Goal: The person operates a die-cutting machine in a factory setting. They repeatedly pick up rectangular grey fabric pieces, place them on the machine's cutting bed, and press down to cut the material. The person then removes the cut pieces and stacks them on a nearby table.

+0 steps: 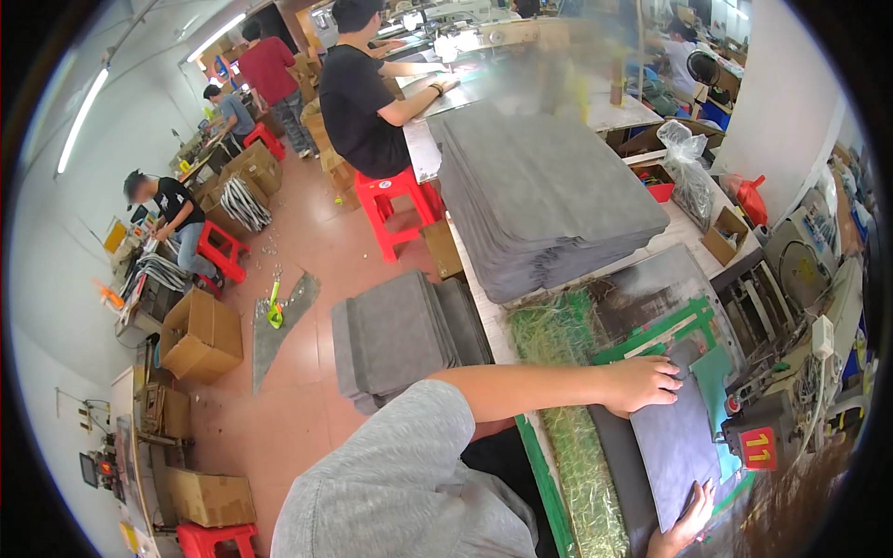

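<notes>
A grey, felt-like sheet (672, 456) lies on the work surface in front of a machine head (767, 435) with a red plate on it. My left hand (644, 383) grips the sheet's far edge, fingers curled over the top. At the near edge, my right hand (688, 523) holds the sheet, fingertips on its upper face and the palm partly cut off by the frame. The sheet's right side reaches under the machine head, where a light shines; the contact point there is hidden. Green tape (660, 333) marks the table beyond the sheet.
A tall stack of grey sheets (558, 177) stands on the table ahead. Another grey pile (391, 335) sits left, at floor side. A clear-wrapped green strip (567, 418) runs along the table edge. Cardboard boxes (203, 335), red stools (395, 205) and several co-workers are around.
</notes>
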The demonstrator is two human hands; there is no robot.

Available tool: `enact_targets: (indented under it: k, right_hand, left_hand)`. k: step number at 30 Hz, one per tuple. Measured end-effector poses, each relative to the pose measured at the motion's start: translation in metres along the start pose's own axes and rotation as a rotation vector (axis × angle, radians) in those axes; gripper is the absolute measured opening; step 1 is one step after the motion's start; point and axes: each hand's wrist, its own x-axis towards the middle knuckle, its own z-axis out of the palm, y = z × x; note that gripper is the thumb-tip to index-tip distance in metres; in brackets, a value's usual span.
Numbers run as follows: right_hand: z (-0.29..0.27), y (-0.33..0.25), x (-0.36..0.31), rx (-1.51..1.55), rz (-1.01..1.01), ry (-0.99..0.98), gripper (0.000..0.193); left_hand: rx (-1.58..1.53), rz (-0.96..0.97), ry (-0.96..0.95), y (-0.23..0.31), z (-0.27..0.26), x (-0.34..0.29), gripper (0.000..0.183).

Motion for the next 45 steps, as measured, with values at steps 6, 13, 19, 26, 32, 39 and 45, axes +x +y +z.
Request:
enact_targets:
  k: [6, 13, 19, 26, 32, 39, 45]
  right_hand:
    - [-0.009, 0.006, -0.011, 0.011, 0.019, 0.003, 0.052]
    - [-0.023, 0.005, -0.02, 0.064, 0.158, 0.019, 0.048]
    - [-0.039, 0.018, -0.028, 0.033, 0.11, 0.02, 0.064]
    - [-0.04, 0.031, -0.049, 0.077, 0.183, 0.045, 0.057]
    - [-0.053, 0.036, -0.054, 0.08, 0.183, 0.046, 0.053]
    - [-0.062, 0.044, -0.063, 0.075, 0.196, 0.041, 0.052]
    - [-0.072, 0.057, -0.071, 0.059, 0.197, 0.039, 0.045]
  left_hand:
    - [0.004, 0.031, 0.023, 0.015, 0.004, 0.007, 0.072]
    - [-0.072, 0.062, 0.188, 0.025, 0.012, 0.016, 0.039]
    - [-0.024, -0.016, 0.005, 0.047, 0.0, 0.026, 0.058]
    - [-0.059, -0.023, -0.077, 0.07, -0.003, 0.038, 0.068]
    - [-0.063, -0.013, -0.051, 0.084, 0.002, 0.046, 0.064]
    - [-0.081, -0.025, -0.025, 0.095, 0.018, 0.051, 0.063]
    - [-0.079, -0.018, -0.013, 0.108, 0.026, 0.061, 0.058]
